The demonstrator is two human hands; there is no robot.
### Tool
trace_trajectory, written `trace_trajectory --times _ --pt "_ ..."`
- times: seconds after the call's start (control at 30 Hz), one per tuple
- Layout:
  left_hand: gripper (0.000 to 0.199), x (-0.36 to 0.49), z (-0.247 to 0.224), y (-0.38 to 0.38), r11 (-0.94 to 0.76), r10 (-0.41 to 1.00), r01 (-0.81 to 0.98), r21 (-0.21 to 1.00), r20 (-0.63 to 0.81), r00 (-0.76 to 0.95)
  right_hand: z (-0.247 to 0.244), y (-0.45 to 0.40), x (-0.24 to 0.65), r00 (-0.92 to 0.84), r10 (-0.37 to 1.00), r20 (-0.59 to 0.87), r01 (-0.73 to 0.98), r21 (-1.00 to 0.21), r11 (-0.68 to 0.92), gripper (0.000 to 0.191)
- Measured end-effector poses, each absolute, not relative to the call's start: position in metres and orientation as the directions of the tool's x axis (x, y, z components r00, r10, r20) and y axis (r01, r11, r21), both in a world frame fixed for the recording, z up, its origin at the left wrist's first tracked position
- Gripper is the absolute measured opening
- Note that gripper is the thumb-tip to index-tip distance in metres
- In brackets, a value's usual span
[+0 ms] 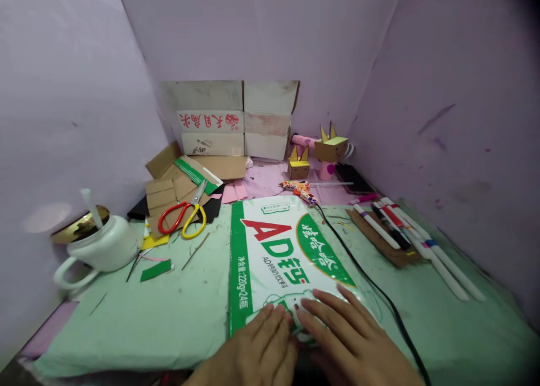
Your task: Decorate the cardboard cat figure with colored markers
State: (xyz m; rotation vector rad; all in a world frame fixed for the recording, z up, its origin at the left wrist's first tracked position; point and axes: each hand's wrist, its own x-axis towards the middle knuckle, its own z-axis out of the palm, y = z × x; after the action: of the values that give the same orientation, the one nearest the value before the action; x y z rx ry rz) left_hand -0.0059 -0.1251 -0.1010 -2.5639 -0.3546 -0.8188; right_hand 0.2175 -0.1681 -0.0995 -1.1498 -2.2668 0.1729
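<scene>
A white and green printed cardboard panel (270, 251) with a big red "A" lies flat on the table in front of me. My left hand (261, 346) rests on its near edge, fingers stretched out and close together. Beside it my right hand (350, 335) lies palm down on the near right part of the panel, fingers spread. Neither hand shows anything grasped; the thumbs and the panel's front edge are partly hidden. A black cable (375, 293) runs past the panel's right side from a patterned glue gun (301, 192) behind it.
Scissors (185, 211) lie on cardboard scraps (169, 189) at left, near a white mug (109, 245). Several markers (422, 234) are at right, with a phone (354, 179) behind. Small cardboard animal heads (298, 169) and an unfolded box (211, 121) stand at the back.
</scene>
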Motion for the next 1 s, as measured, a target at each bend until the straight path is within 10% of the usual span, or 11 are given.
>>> trace_trajectory --times 0.47,0.63,0.8,1.0 --pt "0.033 -0.002 -0.12 -0.126 -0.799 0.223 0.549 -0.246 0.726 0.651 -0.104 -0.15 0.201 -0.675 0.508 0.536 0.689 0.21 0.694 0.041" --pt "0.034 0.0 -0.105 -0.106 -0.857 0.43 0.509 0.083 0.658 0.618 -0.103 -0.138 0.191 -0.507 0.632 0.586 0.788 0.018 0.616 0.042" --pt "0.024 -0.003 -0.08 -0.079 -0.7 0.669 0.483 0.526 0.246 0.702 -0.105 -0.124 0.189 -0.376 0.762 0.526 0.815 -0.203 0.543 0.031" --pt "0.024 -0.008 -0.081 -0.084 -0.675 0.68 0.461 0.576 0.244 0.691 -0.097 -0.129 0.218 -0.387 0.837 0.387 0.786 -0.337 0.519 0.012"
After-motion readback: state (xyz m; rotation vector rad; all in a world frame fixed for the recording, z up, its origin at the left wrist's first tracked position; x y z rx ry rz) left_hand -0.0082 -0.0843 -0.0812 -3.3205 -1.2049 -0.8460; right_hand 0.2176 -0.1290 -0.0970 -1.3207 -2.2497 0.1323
